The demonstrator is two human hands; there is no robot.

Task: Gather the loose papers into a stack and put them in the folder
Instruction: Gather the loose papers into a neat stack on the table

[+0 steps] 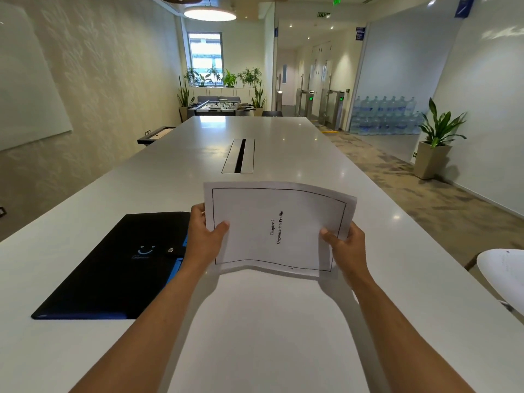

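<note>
A stack of white papers point(276, 225) hangs above the white table point(255, 321), gripped at both short ends. Its top sheet has a black border and the words "Chapter 2 Organization Profile", turned sideways. My left hand point(204, 236) holds the left edge, thumb on top. My right hand point(344, 248) holds the right edge the same way. A black folder point(119, 268) with a blue edge, a small smile logo and a snap strap lies shut and flat on the table, left of my left hand.
A metal cable hatch point(239, 156) is set into the table beyond the papers. The white back of a chair point(503, 273) stands at the table's right edge. A potted plant point(436, 140) stands by the right wall.
</note>
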